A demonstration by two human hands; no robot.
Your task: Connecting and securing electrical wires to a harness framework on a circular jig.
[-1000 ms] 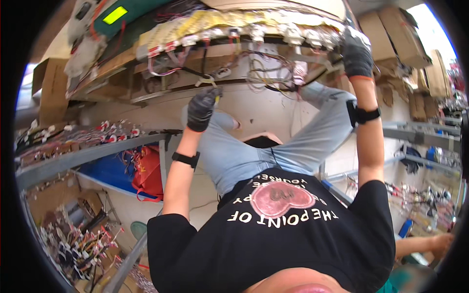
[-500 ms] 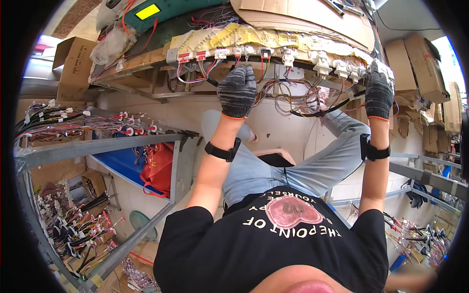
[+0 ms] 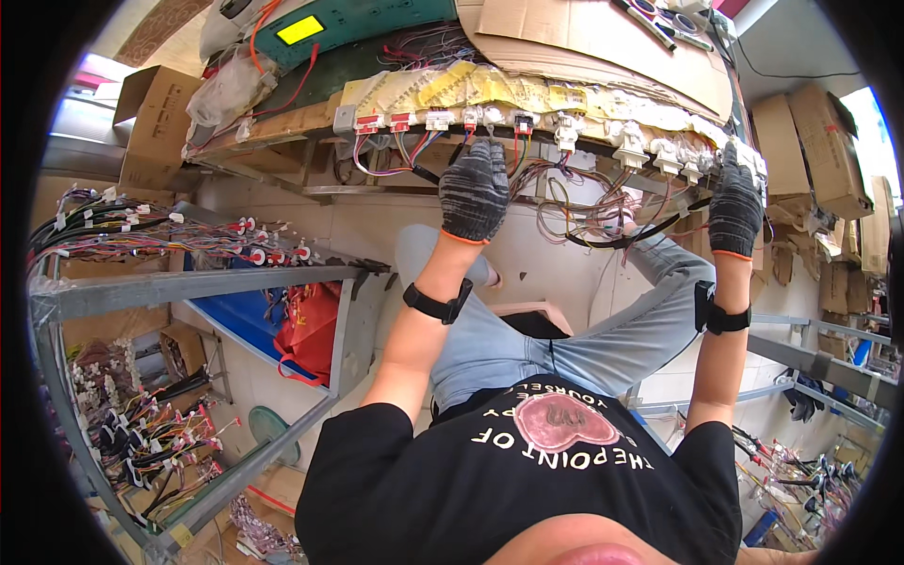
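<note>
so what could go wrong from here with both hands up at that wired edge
The gloved left hand is close beside a black connector with thin wires, so a finger might catch and tug them. The looped wire bundle hangs below the bench edge between the hands, and could snag if the right hand swung inward.

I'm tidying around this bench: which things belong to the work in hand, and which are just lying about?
Apparently in the work:
connector row, with the left hand and right hand at it
wires hanging below

Apparently lying about:
black marker
red bag
cardboard box
</note>
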